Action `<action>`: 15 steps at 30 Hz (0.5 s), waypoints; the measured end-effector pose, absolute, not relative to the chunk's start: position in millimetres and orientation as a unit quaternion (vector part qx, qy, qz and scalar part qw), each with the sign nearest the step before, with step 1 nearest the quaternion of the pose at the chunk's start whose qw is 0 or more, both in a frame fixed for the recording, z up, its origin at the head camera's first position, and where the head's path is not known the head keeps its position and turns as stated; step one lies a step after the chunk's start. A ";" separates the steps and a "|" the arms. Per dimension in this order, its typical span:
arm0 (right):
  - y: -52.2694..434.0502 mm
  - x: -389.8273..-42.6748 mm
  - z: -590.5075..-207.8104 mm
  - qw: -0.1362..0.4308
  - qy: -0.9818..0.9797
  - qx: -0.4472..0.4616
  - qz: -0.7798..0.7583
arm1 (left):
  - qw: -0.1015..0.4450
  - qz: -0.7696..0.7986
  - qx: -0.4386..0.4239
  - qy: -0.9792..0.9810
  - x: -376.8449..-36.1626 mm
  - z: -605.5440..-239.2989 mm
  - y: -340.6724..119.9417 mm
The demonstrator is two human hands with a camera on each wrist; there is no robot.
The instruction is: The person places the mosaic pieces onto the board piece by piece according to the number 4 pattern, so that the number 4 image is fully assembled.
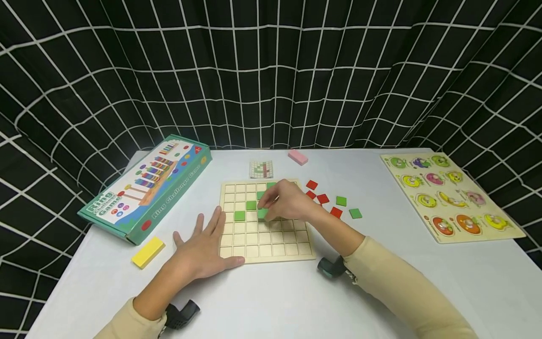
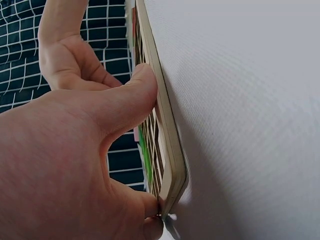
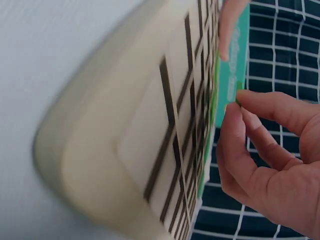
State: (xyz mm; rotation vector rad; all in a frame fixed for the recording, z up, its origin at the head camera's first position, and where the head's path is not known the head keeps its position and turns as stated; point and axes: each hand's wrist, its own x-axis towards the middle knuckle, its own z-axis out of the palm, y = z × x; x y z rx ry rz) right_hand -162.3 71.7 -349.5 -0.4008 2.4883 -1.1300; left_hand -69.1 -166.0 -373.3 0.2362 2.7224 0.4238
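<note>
The whole table [image 1: 271, 301] is seen from above by the head view, while the wooden grid board [image 1: 267, 235] is shared, very close and edge-on, by both wrist views.

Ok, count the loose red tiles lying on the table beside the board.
4 show. One lies nearest the board's far right corner, one just below it, one right of that, one nearest the person. The right hand may hide others.
</note>
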 end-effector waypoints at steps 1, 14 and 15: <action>68.5 -161.3 -350.1 0.191 0.884 -0.143 -0.401 | 0.188 0.151 0.084 0.967 -69.2 -373.3 -166.1; 34.0 -151.7 -352.7 0.204 0.895 -0.161 -0.363 | 0.190 0.142 0.092 0.967 -71.0 -373.5 -165.4; 32.1 -151.3 -352.7 0.205 0.896 -0.162 -0.359 | 0.189 0.142 0.093 0.967 -71.3 -373.5 -165.3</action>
